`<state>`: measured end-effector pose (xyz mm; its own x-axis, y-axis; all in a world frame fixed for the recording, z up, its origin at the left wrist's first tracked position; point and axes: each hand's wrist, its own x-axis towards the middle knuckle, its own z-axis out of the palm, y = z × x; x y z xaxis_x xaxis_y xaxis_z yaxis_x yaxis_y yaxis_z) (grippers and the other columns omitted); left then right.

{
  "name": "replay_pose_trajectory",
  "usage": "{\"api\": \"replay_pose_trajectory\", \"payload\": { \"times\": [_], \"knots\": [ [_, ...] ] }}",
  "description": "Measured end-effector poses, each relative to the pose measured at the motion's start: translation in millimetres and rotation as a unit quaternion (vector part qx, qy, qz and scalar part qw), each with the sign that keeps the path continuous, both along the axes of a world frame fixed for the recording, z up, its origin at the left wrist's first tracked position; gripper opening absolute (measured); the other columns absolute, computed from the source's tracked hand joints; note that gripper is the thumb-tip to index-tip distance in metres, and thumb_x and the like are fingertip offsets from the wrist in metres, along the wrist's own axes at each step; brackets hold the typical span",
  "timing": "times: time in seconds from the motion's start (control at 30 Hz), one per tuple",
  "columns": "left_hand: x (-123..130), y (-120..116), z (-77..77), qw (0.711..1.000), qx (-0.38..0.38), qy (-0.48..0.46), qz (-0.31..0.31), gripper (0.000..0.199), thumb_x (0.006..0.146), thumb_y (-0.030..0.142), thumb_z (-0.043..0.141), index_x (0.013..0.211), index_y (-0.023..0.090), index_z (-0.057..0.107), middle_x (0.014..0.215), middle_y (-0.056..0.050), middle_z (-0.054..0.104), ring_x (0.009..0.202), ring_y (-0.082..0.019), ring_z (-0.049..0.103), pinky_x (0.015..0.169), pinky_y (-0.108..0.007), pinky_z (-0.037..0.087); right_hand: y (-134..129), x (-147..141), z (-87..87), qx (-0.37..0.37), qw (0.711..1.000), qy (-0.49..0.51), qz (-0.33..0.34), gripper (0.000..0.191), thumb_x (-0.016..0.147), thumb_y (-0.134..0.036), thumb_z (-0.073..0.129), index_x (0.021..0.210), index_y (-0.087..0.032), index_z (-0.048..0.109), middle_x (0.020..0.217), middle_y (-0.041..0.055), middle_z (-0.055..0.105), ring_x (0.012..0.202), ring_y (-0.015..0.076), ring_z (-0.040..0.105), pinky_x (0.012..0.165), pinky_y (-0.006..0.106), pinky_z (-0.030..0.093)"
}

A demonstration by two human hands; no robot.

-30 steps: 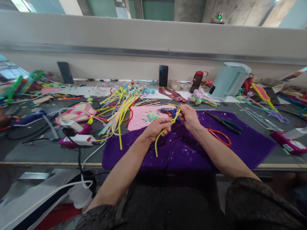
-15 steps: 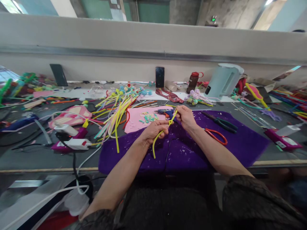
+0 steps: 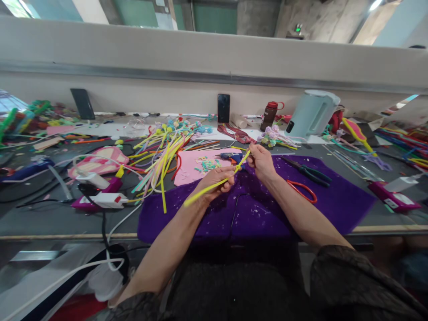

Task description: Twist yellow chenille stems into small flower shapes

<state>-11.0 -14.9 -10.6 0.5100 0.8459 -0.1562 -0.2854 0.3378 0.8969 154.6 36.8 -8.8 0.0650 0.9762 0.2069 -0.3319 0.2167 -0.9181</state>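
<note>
A yellow fuzzy stem [image 3: 204, 191] runs between my two hands over the purple cloth [image 3: 261, 214]. My left hand [image 3: 217, 182] is closed on it near its middle, where it looks twisted or knotted. Its free end points down and left across my left hand and wrist. My right hand [image 3: 261, 160] pinches the upper end, a little farther off and to the right. Just behind my hands, a blue glue gun [image 3: 230, 156] lies on a pink sheet [image 3: 185, 167] with small pastel pieces.
Dark-handled pliers [image 3: 314, 174] and a red-handled tool [image 3: 302, 191] lie right of my hands. Colored stems [image 3: 163, 156] spread at the left. Behind stand a phone [image 3: 223, 108], a bottle [image 3: 269, 116] and a pale blue kettle [image 3: 311, 113]. Power strips [image 3: 394, 196] flank the cloth.
The stem's free end has swung from hanging below my left hand to pointing left across it. My right hand has shifted slightly to the right.
</note>
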Motion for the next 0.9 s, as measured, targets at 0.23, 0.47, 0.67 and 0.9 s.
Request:
{"api": "replay_pose_trajectory", "payload": {
  "times": [0.23,0.47,0.67,0.9],
  "knots": [
    [-4.5,3.3,-1.4,0.997,0.028,0.03,0.07,0.034,0.07,0.027,0.062,0.101,0.013,0.057,0.053,0.005,0.05,0.035,0.0,0.038,0.033,-0.011,0.025,-17.5,-12.4,-2.4,-0.054,0.984,-0.06,0.158,0.03,0.065,-0.044,0.063,0.077,-0.017,0.054,0.064,-0.0017,0.058,0.037,0.0041,0.042,0.032,0.018,0.02],
    [-0.2,-2.8,-3.3,0.993,0.059,0.099,0.04,0.031,0.066,0.033,0.066,0.089,0.013,0.06,0.056,0.001,0.059,0.037,-0.004,0.047,0.035,-0.014,0.03,-12.2,-4.8,-1.6,-0.059,0.985,-0.048,0.157,0.019,0.065,-0.03,0.063,0.063,-0.016,0.051,0.044,-0.0061,0.043,0.035,0.0036,0.034,0.034,0.017,0.016],
    [2.3,-3.5,-5.4,0.99,0.066,0.11,0.059,0.036,0.069,0.042,0.061,0.09,0.012,0.064,0.082,-0.01,0.066,0.055,-0.009,0.057,0.039,-0.015,0.032,-7.2,2.0,-0.6,-0.096,0.977,-0.064,0.177,0.019,0.062,-0.029,0.063,0.062,-0.015,0.05,0.041,-0.0069,0.039,0.034,0.0039,0.032,0.034,0.018,0.015],
    [2.0,1.1,-10.1,0.978,0.107,0.136,0.119,0.034,0.063,0.044,0.065,0.07,0.011,0.06,0.063,-0.004,0.062,0.043,-0.004,0.045,0.039,-0.016,0.028,-27.0,-22.2,-8.5,-0.028,0.981,-0.112,0.157,0.025,0.064,-0.036,0.063,0.062,-0.016,0.049,0.044,-0.0072,0.042,0.035,0.0033,0.032,0.036,0.018,0.02]
  ]
}}
